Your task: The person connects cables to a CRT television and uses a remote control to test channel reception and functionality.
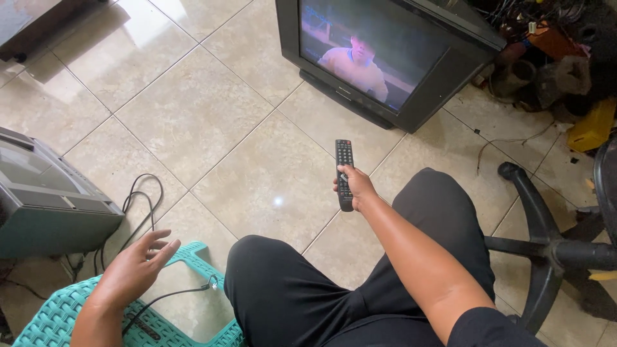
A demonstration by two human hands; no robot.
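Head view looks down at a person sitting, with black trousers (302, 289) on both legs. Close by on the left, the left hand (135, 270) is spread open and holds nothing. It hangs just over a teal woven plastic stool (58, 318). A thin black cable with a small metal plug (186, 290) lies across the stool, just beside that hand. The right hand (355, 186) is wrapped around the low end of a black remote (344, 168), with the thumb on top of the buttons. The remote sticks out past the knees and points at the big dark television (398, 58).

The floor (193, 115) is shiny pale square tiles with thin lines between them. There is a wide bare patch of tiles in the middle. On the left edge sits a grey box-shaped set (45, 199), with black cords (138, 205) looping beside it. On the right is the black foot of a wheeled chair (546, 250). Far off, the television stands on the tiles with its screen lit. Behind it, in the right corner, is a messy heap of wires and junk (553, 58).
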